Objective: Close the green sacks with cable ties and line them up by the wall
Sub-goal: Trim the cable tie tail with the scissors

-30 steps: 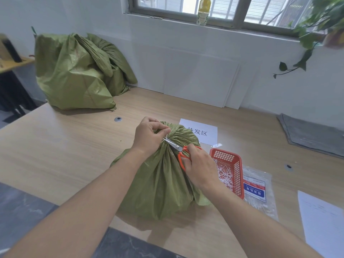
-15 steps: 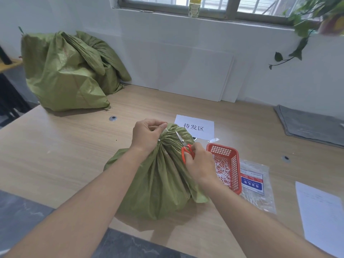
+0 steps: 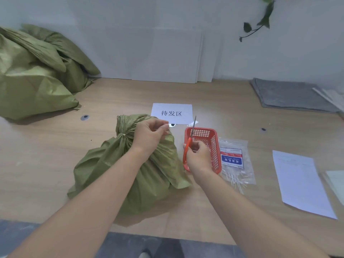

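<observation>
Green sack (image 3: 130, 168) sits near the front edge of the wooden table (image 3: 46, 155), neck gathered and cinched by a pale cable tie (image 3: 123, 135). Left hand (image 3: 149, 135) rests over the neck just right of the tie, fingers curled, thumb and forefinger pinched together on something thin and pale; what it is cannot be made out. Right hand (image 3: 197, 157) is closed around the orange handles of a pair of scissors (image 3: 189, 146), blades together and pointing up and away, above the red mesh basket (image 3: 216, 146) of white offcuts just beside the sack. Right of the basket, touching it, lies a clear bag of cable ties (image 3: 234, 161) with a red, white and blue label; its print is too small to read. A white sign (image 3: 172, 113) behind the sack reads "待发区". More green sacks (image 3: 33, 71) are heaped at far left against the wall (image 3: 167, 34). A white sheet (image 3: 301, 181) lies at right, its print illegible; folded grey cloth (image 3: 290, 94) far right.
</observation>
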